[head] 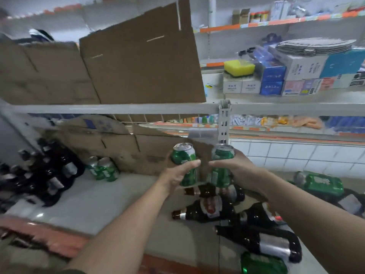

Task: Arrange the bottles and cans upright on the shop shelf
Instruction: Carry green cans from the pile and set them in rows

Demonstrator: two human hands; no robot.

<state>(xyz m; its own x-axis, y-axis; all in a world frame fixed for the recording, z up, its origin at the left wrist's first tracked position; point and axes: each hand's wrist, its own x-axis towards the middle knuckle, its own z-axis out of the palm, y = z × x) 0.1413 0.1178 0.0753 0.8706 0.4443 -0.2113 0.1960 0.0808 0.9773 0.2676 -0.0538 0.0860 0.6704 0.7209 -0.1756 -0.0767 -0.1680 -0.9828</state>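
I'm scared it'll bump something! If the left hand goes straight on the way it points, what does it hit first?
Probably the brown cardboard standing just beyond; the left hand and its green can point there. Depth is unclear.

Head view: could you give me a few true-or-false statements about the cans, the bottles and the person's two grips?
1. The left grip and the right grip each hold a green can. True.
2. The left can and the right can are held upside down. False: their tops face up.
3. Two shelf cans stand in front of the cardboard. True.
4. Every bottle stands upright. False: the bottles below the grips lie on their sides.
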